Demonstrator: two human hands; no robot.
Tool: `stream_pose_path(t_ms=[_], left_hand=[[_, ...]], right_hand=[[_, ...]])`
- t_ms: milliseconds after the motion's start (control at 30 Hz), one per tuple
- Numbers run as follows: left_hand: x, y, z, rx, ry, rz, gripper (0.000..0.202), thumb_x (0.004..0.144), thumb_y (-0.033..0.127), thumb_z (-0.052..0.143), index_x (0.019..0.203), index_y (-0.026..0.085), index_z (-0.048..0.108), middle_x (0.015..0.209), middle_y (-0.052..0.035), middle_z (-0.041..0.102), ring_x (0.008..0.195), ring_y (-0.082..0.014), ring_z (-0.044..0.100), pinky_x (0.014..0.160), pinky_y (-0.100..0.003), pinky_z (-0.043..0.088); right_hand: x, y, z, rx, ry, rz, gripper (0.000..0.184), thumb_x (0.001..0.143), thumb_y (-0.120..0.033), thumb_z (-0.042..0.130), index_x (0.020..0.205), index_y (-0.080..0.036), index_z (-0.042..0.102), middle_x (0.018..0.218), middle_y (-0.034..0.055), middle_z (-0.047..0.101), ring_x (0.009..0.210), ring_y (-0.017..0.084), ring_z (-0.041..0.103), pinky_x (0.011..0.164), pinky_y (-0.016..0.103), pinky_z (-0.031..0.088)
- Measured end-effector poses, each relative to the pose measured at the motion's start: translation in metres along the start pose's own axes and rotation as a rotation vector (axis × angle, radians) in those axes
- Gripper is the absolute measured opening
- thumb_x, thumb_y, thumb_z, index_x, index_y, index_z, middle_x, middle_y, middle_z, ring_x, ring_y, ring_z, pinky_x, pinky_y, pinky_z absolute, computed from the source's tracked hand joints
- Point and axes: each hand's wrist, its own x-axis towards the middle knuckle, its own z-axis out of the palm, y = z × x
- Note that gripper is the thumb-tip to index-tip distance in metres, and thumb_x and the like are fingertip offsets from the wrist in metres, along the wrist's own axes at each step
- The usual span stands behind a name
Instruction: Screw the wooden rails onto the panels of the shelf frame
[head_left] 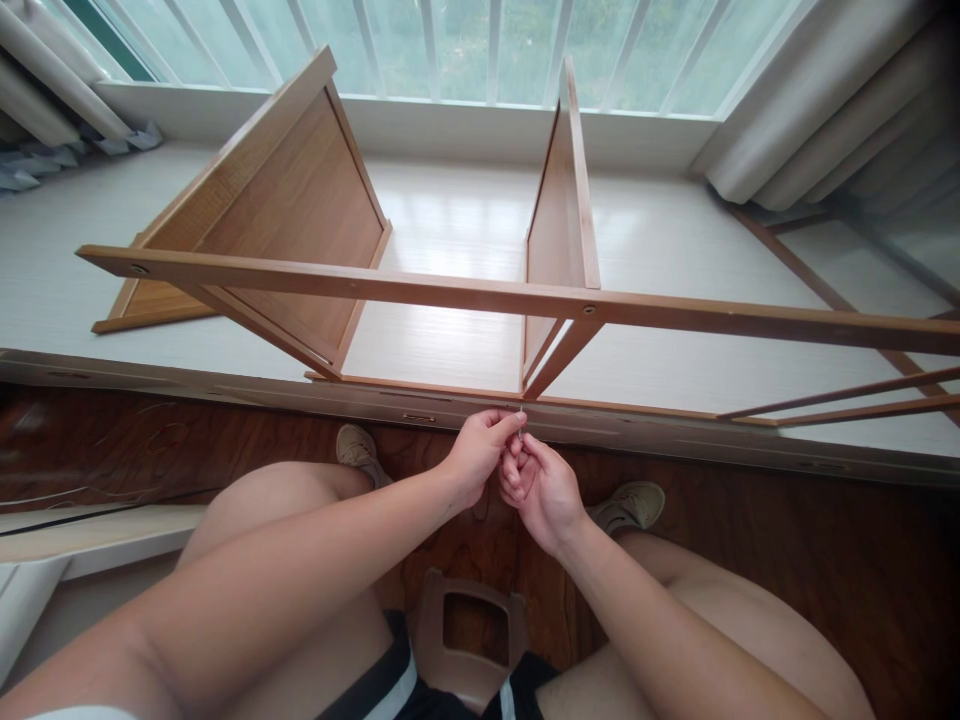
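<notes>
A thin metal piece (pixel 520 434) is pinched between the thumb and forefinger of the left hand (pixel 480 450), at the front edge of a wooden frame (pixel 712 318) laid along a pale sill (pixel 675 240) beneath a barred window (pixel 465 50). The right hand (pixel 551 490), palm turned up at 5 o'clock from the piece, is half curled with its thumb brought near the lower end; whether the piece is gripped there too cannot be told.

Much of the frame, it would seem, has been put together. With the hands as the dial's centre, the left panel (pixel 292 220) is stood on edge at 11 o'clock and the middle panel (pixel 559 230) at 12, both spanned by the upper rail (pixel 450 290), in which round fasteners (pixel 589 310) are seated at 10 and 1 o'clock. Slender bars (pixel 840 394) are slanted near 3 o'clock, their fixing unclear. The joint at 12 o'clock, where the middle panel's foot is met by the lower rail (pixel 615 407), is judged unfinished; no fastener can be made out there.

Between the panels an open bay is formed, the sill seen through it. Below, cabinet fronts (pixel 375 403) are apparently closed, their contents hidden. A brown stool (pixel 427 620) with a rectangular opening is placed at 6 o'clock.
</notes>
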Motion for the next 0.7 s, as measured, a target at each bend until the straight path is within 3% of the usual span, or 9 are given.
stream_pose_path(t_ms=[200,500,700], left_hand=[[-0.0022,-0.0014,0.0004,-0.006,-0.011,0.026,0.036,0.078,0.048,0.068,0.075,0.017,0.049,0.048,0.0078,0.045,0.028,-0.0121,0.047,0.029,-0.023,0.041],[-0.0023,-0.0009,0.0018,-0.006,-0.056,0.074,0.033,0.081,0.047,0.065,0.079,0.017,0.051,0.048,0.0079,0.043,0.030,-0.0126,0.046,0.030,-0.028,0.046],[-0.0016,-0.0001,0.0030,0.019,-0.019,0.075,0.034,0.079,0.047,0.067,0.082,0.016,0.054,0.050,0.0070,0.046,0.031,-0.0130,0.049,0.032,-0.027,0.045]], right_hand=[[-0.0001,0.0062,-0.0009,-0.072,0.004,-0.083,0.033,0.091,-0.045,0.046,0.074,-0.018,0.054,0.047,-0.0025,0.051,0.036,0.008,0.035,0.037,0.020,0.025],[0.0022,0.0088,-0.0045,-0.355,0.108,-0.270,0.037,0.090,-0.052,0.051,0.075,-0.018,0.052,0.049,-0.0045,0.050,0.037,0.006,0.037,0.034,0.017,0.026],[0.0047,0.0087,-0.0063,-0.461,0.181,-0.323,0.038,0.087,-0.054,0.055,0.074,-0.019,0.051,0.049,-0.0057,0.048,0.038,0.006,0.036,0.035,0.016,0.026]])
